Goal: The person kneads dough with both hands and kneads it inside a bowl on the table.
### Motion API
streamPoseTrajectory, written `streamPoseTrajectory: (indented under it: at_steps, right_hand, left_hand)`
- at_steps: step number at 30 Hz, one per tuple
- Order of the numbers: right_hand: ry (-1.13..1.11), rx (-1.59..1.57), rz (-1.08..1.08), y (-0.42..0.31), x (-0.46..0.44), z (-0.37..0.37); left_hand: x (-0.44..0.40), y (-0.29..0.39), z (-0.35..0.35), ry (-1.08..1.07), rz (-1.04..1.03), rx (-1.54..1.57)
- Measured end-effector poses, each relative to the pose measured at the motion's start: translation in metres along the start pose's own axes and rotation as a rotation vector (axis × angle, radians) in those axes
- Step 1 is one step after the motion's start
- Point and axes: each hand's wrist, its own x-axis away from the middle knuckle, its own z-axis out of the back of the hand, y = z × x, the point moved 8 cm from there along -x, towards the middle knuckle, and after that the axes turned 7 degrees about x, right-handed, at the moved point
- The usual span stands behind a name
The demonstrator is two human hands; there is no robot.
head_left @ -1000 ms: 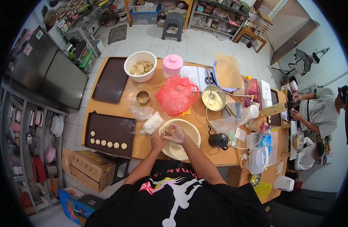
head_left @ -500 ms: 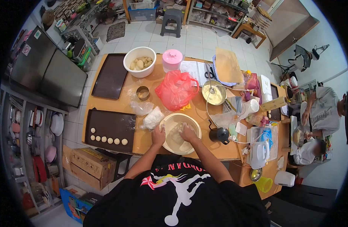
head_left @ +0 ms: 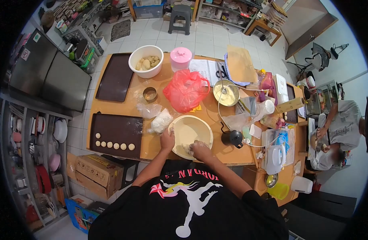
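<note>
A cream-coloured mixing bowl [head_left: 194, 122] stands at the table's near edge, in front of my body. My left hand [head_left: 167, 140] grips the bowl's left rim, fingers closed around its side. Inside, low in the bowl, my right hand [head_left: 200, 150] is curled onto a floury lump of dough [head_left: 186, 148], its fingers partly hidden and coated with flour. Just left of the bowl lies a plastic bag of white flour [head_left: 162, 121]. A dark baking tray [head_left: 116, 128] farther left carries several small round dough balls [head_left: 116, 146].
Behind the bowl sits a red plastic bag [head_left: 186, 91]. A white tub of dough pieces [head_left: 146, 52], a pink canister [head_left: 181, 58] and a metal ring [head_left: 150, 94] stand beyond. To the right are a metal bowl [head_left: 226, 93] and a black pitcher [head_left: 232, 139]. Another person [head_left: 344, 120] works at far right.
My right hand has moved down toward the near side of the bowl, drawing the dough with it. My left hand stays at the left rim.
</note>
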Motion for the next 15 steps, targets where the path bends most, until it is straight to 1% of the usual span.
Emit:
streamPoseTrajectory:
  at_steps: [2, 5, 11, 14, 15]
  right_hand:
    - [-0.069, 0.070, -0.029, -0.002, -0.002, -0.015]
    - [-0.089, -0.005, -0.088, 0.000, -0.013, -0.032]
    - [-0.016, -0.095, -0.221, 0.006, -0.042, -0.055]
    - [0.017, -0.150, -0.361, 0.009, -0.054, -0.053]
    - [0.041, -0.168, -0.379, 0.010, -0.056, -0.054]
  left_hand:
    - [0.000, -0.003, -0.002, -0.015, 0.009, -0.037]
    - [-0.003, -0.012, -0.007, 0.005, -0.010, -0.048]
    - [-0.005, -0.012, -0.006, -0.009, -0.035, -0.076]
    - [-0.003, -0.013, -0.006, -0.016, -0.061, -0.065]
    - [-0.003, -0.010, -0.005, -0.016, -0.076, -0.057]
